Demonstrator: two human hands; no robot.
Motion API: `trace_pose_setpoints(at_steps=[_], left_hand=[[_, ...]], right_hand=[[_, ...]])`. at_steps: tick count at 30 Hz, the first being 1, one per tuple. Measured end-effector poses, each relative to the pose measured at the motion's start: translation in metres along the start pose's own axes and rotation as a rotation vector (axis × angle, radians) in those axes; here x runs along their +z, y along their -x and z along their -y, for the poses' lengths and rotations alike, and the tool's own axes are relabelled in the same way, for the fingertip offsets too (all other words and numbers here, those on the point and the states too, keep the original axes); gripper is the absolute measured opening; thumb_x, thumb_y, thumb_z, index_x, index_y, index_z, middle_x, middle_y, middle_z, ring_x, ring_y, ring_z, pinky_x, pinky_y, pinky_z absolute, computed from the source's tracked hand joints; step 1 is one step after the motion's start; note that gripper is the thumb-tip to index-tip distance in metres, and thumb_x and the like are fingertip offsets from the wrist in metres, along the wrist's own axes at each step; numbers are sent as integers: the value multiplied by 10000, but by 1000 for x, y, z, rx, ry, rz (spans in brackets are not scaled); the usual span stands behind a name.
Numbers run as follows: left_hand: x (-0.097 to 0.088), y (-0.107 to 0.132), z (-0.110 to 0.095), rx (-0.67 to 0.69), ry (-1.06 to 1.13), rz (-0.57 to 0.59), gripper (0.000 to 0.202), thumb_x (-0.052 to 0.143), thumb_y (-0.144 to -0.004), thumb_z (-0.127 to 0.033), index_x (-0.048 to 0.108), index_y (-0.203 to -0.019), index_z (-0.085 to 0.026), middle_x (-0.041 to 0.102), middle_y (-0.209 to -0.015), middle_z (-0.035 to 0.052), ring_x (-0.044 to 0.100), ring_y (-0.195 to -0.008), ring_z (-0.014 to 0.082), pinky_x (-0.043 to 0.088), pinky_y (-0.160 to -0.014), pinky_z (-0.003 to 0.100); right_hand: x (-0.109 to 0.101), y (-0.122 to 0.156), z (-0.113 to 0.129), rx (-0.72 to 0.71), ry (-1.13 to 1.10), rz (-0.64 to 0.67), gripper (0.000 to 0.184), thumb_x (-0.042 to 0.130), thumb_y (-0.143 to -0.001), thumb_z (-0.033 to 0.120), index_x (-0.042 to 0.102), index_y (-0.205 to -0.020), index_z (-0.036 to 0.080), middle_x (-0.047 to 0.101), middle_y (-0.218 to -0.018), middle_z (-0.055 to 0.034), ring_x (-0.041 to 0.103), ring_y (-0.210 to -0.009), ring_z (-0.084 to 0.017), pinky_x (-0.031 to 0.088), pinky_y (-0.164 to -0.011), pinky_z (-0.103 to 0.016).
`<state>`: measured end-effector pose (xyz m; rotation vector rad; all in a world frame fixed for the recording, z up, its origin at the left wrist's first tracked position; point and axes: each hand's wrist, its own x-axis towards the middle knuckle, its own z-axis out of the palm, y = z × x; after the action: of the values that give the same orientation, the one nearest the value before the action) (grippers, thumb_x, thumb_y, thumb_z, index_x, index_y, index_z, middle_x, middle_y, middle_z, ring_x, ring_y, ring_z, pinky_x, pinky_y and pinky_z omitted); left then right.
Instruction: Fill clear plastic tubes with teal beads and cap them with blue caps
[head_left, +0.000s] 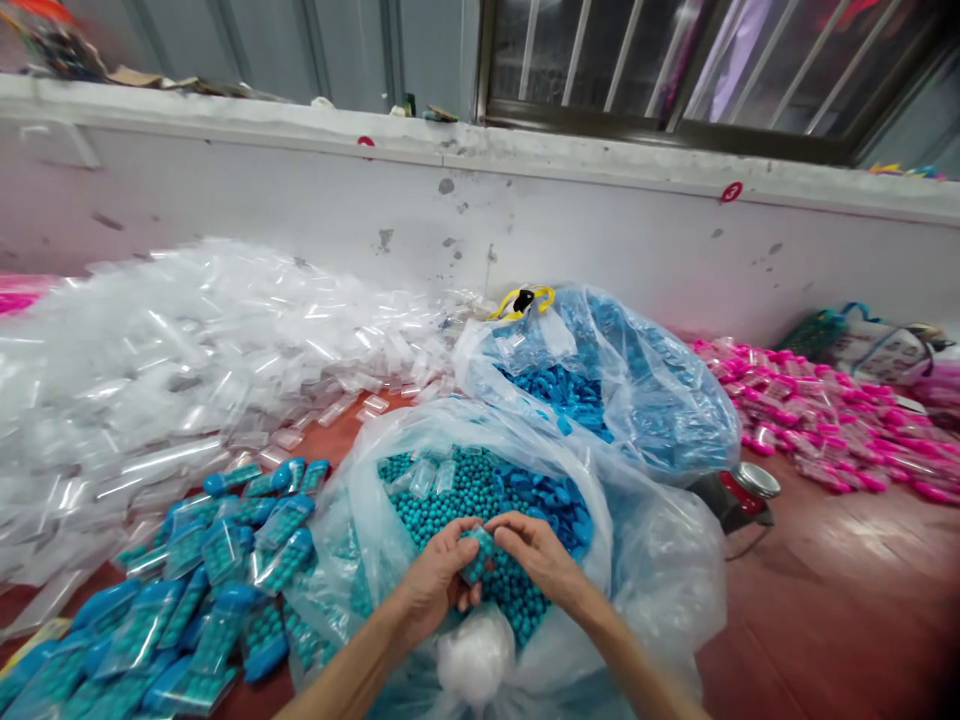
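A small clear plastic container (478, 555) filled with teal beads is held in the fingers of my left hand (435, 580). My right hand (544, 560) is at the container's upper right edge, thumb and forefinger pinched together; what lies between them is too small to make out. Both hands are over an open plastic bag (367, 480). Inside the bag lie loose teal beads (457, 490), blue plastic caps (551, 505) and a few clear containers (424, 478). A whitish, bunched plastic lump (477, 655) sits just below my hands.
Filled, blue-capped containers (225, 550) lie piled at left, before a large heap of clear containers (187, 350). Behind is another bag (660, 390) of blue pieces. Pink-filled containers (810, 410) and a silver-lidded jar (759, 480) stand right, near the wall (600, 225).
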<state>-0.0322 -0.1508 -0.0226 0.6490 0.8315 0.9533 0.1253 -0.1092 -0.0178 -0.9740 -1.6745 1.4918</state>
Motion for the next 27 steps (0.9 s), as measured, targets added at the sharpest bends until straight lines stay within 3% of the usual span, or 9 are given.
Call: trace_pose_setpoints(at_steps=[4, 9, 11, 14, 16, 18, 20, 23, 27], left_hand=[[-2, 3, 0, -18, -53, 22, 419, 612, -710, -430, 434, -983, -166, 559, -637, -27, 449, -333, 38, 203, -293, 143], [-8, 12, 0, -84, -79, 45, 388, 628, -703, -436, 479, -946, -173, 558, -604, -36, 418, -331, 23, 205, -316, 141], [-12, 16, -2, -102, -121, 81, 411, 669, -663, -438, 495, -918, -167, 553, -552, -40, 417, -320, 27, 189, -314, 140], [-21, 20, -6, -107, -147, 90, 421, 677, -660, -433, 485, -926, -169, 573, -553, -28, 436, -321, 36, 183, -309, 137], [-25, 21, -10, -83, -91, 51, 409, 648, -699, -416, 452, -972, -183, 608, -649, -3, 477, -364, 45, 220, -317, 133], [-26, 20, -13, -43, -18, 22, 411, 625, -731, -383, 416, -1029, -194, 621, -742, 20, 535, -434, 67, 287, -342, 135], [-26, 19, -15, -11, 39, 33, 404, 620, -741, -349, 405, -1044, -190, 617, -791, 37, 580, -495, 96, 342, -368, 149], [-22, 20, -13, 4, 102, 76, 337, 622, -740, -296, 426, -984, -173, 605, -782, 35, 607, -522, 124, 372, -383, 165], [-21, 25, -12, 10, 143, 107, 301, 607, -747, -269, 409, -957, -187, 613, -767, 31, 632, -565, 156, 403, -410, 179]], right_hand=[[11, 6, 0, 151, -181, 144, 153, 565, -733, 284, 505, -840, 193, 571, -684, 46, 533, -564, -84, 416, -521, -192], [14, 9, -1, 309, -221, 249, 197, 554, -699, 318, 385, -734, 222, 476, -482, 112, 301, -301, -39, 224, -325, -162], [10, 13, 0, 333, -134, 342, 209, 589, -669, 288, 396, -712, 219, 394, -437, 131, 275, -323, -39, 209, -344, -161], [-3, 18, 7, 286, 240, 410, 162, 621, -643, 206, 461, -662, 195, 394, -480, 102, 338, -436, -57, 230, -405, -170], [-12, 16, 14, 199, 582, 319, 91, 598, -676, 178, 508, -664, 185, 492, -580, 59, 437, -550, -88, 281, -475, -188], [-17, 6, 20, 133, 908, 143, 15, 547, -748, 189, 552, -737, 180, 589, -721, -2, 529, -691, -143, 330, -564, -225], [-15, -11, 20, 138, 1154, -20, 114, 490, -818, 239, 568, -846, 159, 634, -844, -77, 573, -793, -202, 355, -622, -266], [0, -40, 8, 213, 1307, -78, 191, 461, -846, 266, 554, -929, 121, 657, -860, -138, 607, -769, -239, 368, -605, -289], [17, -53, -11, 169, 1336, -39, 174, 401, -844, 127, 548, -938, 135, 666, -840, -125, 607, -779, -219, 371, -646, -288]])
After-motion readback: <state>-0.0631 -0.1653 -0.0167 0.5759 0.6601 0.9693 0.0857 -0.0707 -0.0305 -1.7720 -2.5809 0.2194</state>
